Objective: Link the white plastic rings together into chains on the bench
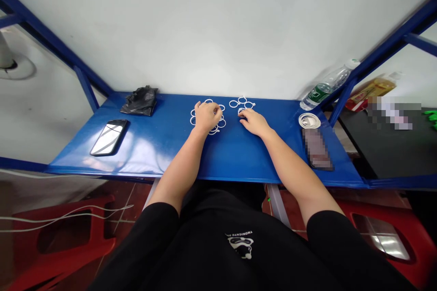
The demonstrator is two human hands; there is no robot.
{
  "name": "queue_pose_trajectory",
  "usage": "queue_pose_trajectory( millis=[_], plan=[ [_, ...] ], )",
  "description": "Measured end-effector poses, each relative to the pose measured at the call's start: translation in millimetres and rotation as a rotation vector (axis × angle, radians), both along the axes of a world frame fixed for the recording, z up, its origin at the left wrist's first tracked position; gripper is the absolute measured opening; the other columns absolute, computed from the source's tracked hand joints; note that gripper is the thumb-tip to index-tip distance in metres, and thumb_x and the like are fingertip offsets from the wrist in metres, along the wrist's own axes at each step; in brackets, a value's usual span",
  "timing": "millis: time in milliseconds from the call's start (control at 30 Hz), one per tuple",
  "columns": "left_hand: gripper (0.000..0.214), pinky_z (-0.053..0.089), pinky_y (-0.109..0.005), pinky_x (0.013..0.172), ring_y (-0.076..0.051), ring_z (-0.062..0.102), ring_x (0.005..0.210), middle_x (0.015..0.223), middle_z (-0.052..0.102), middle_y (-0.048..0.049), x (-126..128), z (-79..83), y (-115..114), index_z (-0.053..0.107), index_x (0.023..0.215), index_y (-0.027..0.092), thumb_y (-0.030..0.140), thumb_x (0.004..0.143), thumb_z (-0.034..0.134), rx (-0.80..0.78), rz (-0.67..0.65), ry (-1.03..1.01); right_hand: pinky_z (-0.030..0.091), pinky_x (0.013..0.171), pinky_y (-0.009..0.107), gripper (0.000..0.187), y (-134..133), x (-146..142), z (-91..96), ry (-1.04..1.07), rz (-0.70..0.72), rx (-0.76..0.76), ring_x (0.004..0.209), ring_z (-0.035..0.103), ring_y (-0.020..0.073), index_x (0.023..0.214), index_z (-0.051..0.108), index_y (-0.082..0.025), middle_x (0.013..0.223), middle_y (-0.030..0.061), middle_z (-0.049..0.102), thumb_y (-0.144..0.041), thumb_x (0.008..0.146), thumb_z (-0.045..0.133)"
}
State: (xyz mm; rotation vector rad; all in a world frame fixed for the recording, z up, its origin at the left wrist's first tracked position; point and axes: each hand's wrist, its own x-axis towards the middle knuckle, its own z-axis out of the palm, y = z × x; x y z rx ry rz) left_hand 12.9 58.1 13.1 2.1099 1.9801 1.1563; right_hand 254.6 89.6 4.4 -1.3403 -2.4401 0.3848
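Both hands down on the white plastic rings, mid blue padded tabletop (164, 150)

From the hands: black smartphone (108, 137) lying flat at 9 o'clock, crumpled black plastic bag (139, 100) at 10, clear water bottle with a green label (324, 88) on its side at 2, coiled white cable (309, 121) at 3, all well apart, nothing blocking. Left hand (205, 117) is curled over the bigger cluster of white rings (221, 123), fingertips touching them. Right hand (253, 121) is half bent, fingertips on the smaller ring cluster (243, 102) at its 11. Can't tell if either actually pinches a ring.
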Motion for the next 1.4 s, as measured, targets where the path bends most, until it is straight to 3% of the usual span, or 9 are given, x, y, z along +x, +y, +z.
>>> queue_pose_trajectory(
  millis=[133,300,400,500,567,667,833,1000,1400],
  plan=[
    [0.014,0.028,-0.067,0.124,-0.032,0.069,0.109,0.102,0.080,-0.0063,0,-1.4,-1,0.075,0.086,0.024,0.019,0.091,0.063,-0.100,-0.028,0.053,0.055,0.088,0.038,0.028,3,1,-1.1,0.107,-0.031,-0.003,0.102,0.070,0.0258,0.116,0.074,-0.025,0.112,0.0067,0.077,-0.015,0.095,0.059],
    [0.022,0.023,-0.067,0.128,-0.033,0.067,0.121,0.116,0.080,-0.0071,0,-2.5,0,0.080,0.102,0.027,0.017,0.092,0.062,-0.097,-0.057,0.034,0.056,0.086,0.037,0.038,0,-1,2.9,0.275,-0.003,0.087,0.091,0.070,0.0231,0.128,0.073,-0.023,0.113,0.0081,0.077,-0.014,0.095,0.057],
    [0.023,0.037,-0.056,0.123,-0.031,0.069,0.118,0.116,0.081,-0.0076,1,-3.7,1,0.081,0.106,0.026,0.027,0.099,0.059,-0.033,-0.117,-0.068,0.057,0.087,0.037,0.034,-7,-6,6.7,0.362,0.078,0.172,0.091,0.071,0.0225,0.124,0.075,-0.024,0.110,0.0079,0.077,-0.017,0.097,0.057],
    [0.032,0.055,-0.039,0.101,-0.025,0.074,0.105,0.109,0.082,-0.0067,5,-7.3,3,0.082,0.105,0.022,0.037,0.105,0.053,-0.030,-0.220,-0.266,0.058,0.092,0.038,0.029,-15,-13,9.9,0.421,0.167,0.221,0.099,0.072,0.0229,0.119,0.077,-0.025,0.113,0.0075,0.078,-0.019,0.098,0.056],
    [0.036,0.058,-0.034,0.088,-0.022,0.075,0.094,0.099,0.082,-0.0051,8,-10.4,4,0.082,0.103,0.021,0.041,0.106,0.052,-0.052,-0.284,-0.387,0.058,0.095,0.039,0.028,-20,-16,12.0,0.421,0.197,0.204,0.104,0.072,0.0233,0.118,0.077,-0.026,0.117,0.0073,0.078,-0.022,0.098,0.058],
    [0.031,0.059,-0.033,0.089,-0.021,0.076,0.095,0.100,0.082,-0.0046,12,-12.9,3,0.082,0.105,0.021,0.040,0.103,0.057,-0.032,-0.369,-0.451,0.058,0.099,0.041,0.025,-26,-18,15.1,0.374,0.203,0.129,0.107,0.072,0.0251,0.117,0.075,-0.026,0.118,0.0073,0.078,-0.030,0.094,0.066],
    [0.023,0.060,-0.035,0.091,-0.021,0.077,0.098,0.105,0.083,-0.0053,18,-8.8,-1,0.083,0.108,0.024,0.033,0.100,0.064,0.021,-0.397,-0.374,0.057,0.098,0.043,0.035,-28,-15,17.0,0.403,0.178,0.053,0.105,0.073,0.0272,0.116,0.070,-0.026,0.113,0.0072,0.079,-0.047,0.089,0.075],
    [0.018,0.060,-0.033,0.085,-0.019,0.075,0.088,0.099,0.082,-0.0054,22,-7.4,-4,0.082,0.108,0.024,0.030,0.100,0.067,0.021,-0.422,-0.320,0.058,0.090,0.038,0.037,-26,-14,14.7,0.457,0.081,0.012,0.097,0.076,0.0244,0.133,0.061,-0.024,0.108,0.0065,0.081,-0.043,0.101,0.060],
    [0.010,0.061,-0.034,0.087,-0.020,0.078,0.091,0.100,0.084,-0.0037,25,-6.4,-5,0.084,0.100,0.027,0.030,0.097,0.075,0.003,-0.422,-0.327,0.060,0.092,0.038,0.028,-23,-15,14.1,0.412,-0.006,0.158,0.096,0.077,0.0239,0.108,0.081,-0.026,0.110,0.0061,0.083,-0.037,0.102,0.057]
  ],
)
